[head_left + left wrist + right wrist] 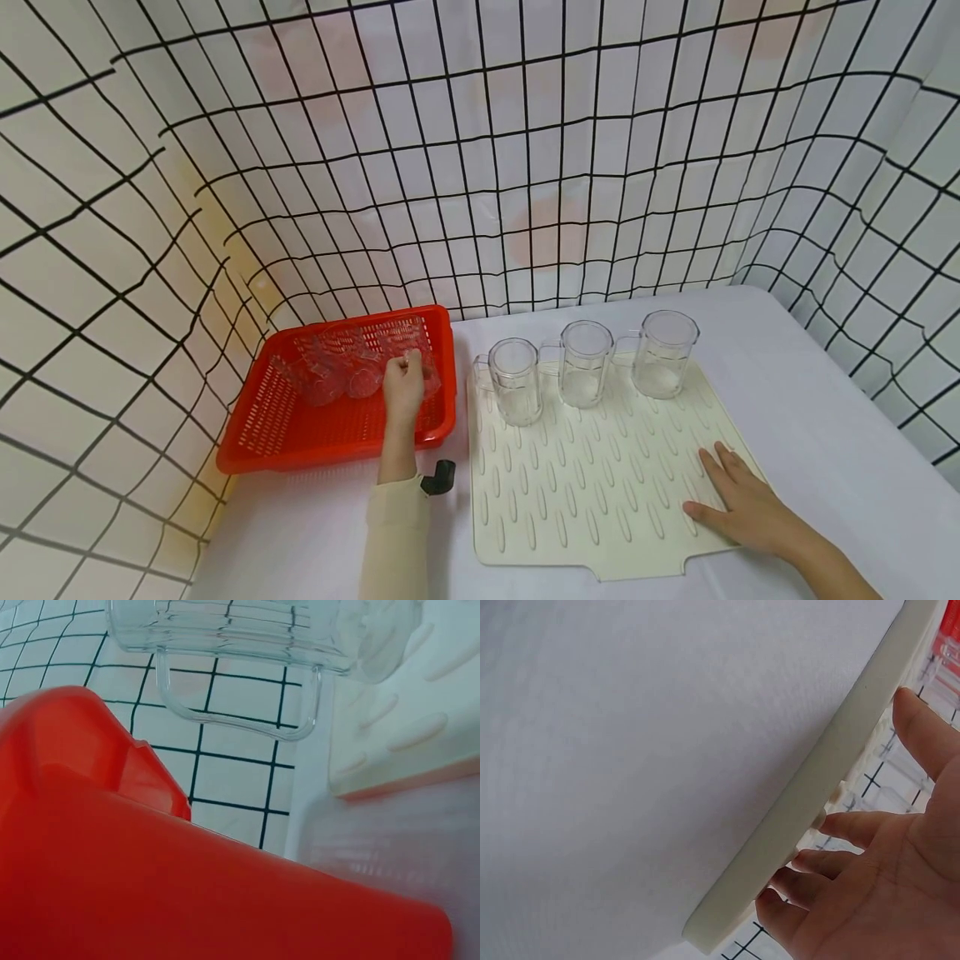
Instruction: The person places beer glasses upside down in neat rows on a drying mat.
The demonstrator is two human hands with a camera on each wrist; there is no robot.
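My left hand [404, 388] is over the right part of the red basket [341, 450], its fingers curled round part of a clear glass mug [431, 379]. Other clear glassware [322, 379] lies in the basket to the left of that hand. Spread fingers of my right hand [742, 504] rest on the right front edge of a cream drying mat [540, 500]; the right wrist view also shows this hand [877, 885] at the mat's rim. Along the mat's back stand three clear mugs upright: left [517, 392], middle [583, 371] and right [663, 362], handles pointing left.
Black wire grid panels [525, 183] rise behind and on both sides of the white-covered table [840, 450]. The basket stands just left of the mat. In the left wrist view, the basket's red wall [187, 885] fills the lower part, below a mug handle [240, 724].
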